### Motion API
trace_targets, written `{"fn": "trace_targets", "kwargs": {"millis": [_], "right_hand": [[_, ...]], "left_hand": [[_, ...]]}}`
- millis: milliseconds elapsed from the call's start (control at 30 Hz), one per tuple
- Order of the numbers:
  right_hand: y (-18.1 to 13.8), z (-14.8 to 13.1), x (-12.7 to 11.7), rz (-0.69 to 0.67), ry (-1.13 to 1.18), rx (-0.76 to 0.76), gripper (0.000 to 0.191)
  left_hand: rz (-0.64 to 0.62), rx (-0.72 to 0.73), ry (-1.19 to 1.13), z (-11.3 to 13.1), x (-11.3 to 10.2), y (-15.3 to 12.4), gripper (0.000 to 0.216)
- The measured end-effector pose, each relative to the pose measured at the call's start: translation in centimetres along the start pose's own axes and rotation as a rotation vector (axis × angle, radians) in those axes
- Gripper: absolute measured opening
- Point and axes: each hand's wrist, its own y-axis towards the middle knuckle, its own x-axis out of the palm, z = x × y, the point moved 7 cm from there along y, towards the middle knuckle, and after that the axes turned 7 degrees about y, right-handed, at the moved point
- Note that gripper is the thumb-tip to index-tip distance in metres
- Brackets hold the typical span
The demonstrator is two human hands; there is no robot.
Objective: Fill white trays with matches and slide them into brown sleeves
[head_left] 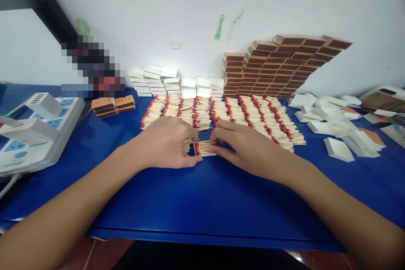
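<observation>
A small white matchbox tray (pixel 205 154) holding red-headed matches (pixel 202 147) lies on the blue table between my hands. My left hand (pixel 167 141) curls round the tray's left end, thumb along the near side and fingers at the far side. At the right end, my right hand (pixel 243 145) has thumb and fingertips pinched together over the matches in the tray; the exact grip is partly hidden. Just beyond both hands, loose matches (pixel 253 116) lie in long rows with their red heads lined up. Some matches also show under my left palm.
Brown matchboxes (pixel 278 67) are stacked against the wall, beside stacked white trays (pixel 155 82). Loose white trays (pixel 338 118) lie heaped at right. A few closed matchboxes (pixel 114 105) and a power strip (pixel 60 143) with plugs sit at left. The blue table's front edge (pixel 202 238) is near me.
</observation>
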Motion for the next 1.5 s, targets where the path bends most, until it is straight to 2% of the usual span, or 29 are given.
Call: {"fn": "trace_targets", "kwargs": {"millis": [200, 933, 1000, 1067, 1133, 1233, 1300, 1333, 1400, 1500], "right_hand": [[0.3, -0.4, -0.2, 0.019, 0.029, -0.004, 0.018], [0.5, -1.2, 0.3, 0.081, 0.035, -0.045, 0.011], [0.5, -0.9, 0.1, 0.099, 0.031, -0.04, 0.011], [0.6, -0.3, -0.3, 0.137, 0.024, -0.03, 0.011], [0.6, 0.9, -1.0, 0.209, 0.01, -0.017, 0.012], [0.6, 2.6, -2.2, 0.321, -0.001, -0.016, 0.013], [0.6, 2.8, -2.5, 0.331, 0.036, -0.068, 0.011], [0.6, 2.6, -2.4, 0.312, 0.065, -0.103, 0.012], [0.6, 1.4, -1.8, 0.253, 0.113, -0.158, 0.022], [0.6, -0.8, -0.3, 0.171, 0.132, -0.219, 0.042]], "left_hand": [[0.025, 0.006, -0.011, -0.1, -0.1, -0.1, 0.025], [0.038, 0.017, -0.02, 0.2, -0.2, -0.1, 0.025], [0.043, 0.009, -0.02, 0.0, -0.3, -0.2, 0.03], [0.108, 0.004, -0.03, -0.2, -0.8, -0.5, 0.049], [0.28, 0.015, -0.037, 0.0, -2.0, -0.9, 0.062], [0.623, 0.133, 0.066, 2.9, -3.8, -1.9, 0.046], [0.747, 0.316, 0.207, 7.1, -3.5, -2.5, 0.037], [0.778, 0.412, 0.28, 9.5, -3.0, -2.7, 0.035], [0.745, 0.615, 0.39, 14.7, -1.5, -2.7, 0.032], [0.765, 0.736, 0.502, 21.1, -0.7, -2.3, 0.04]]}}
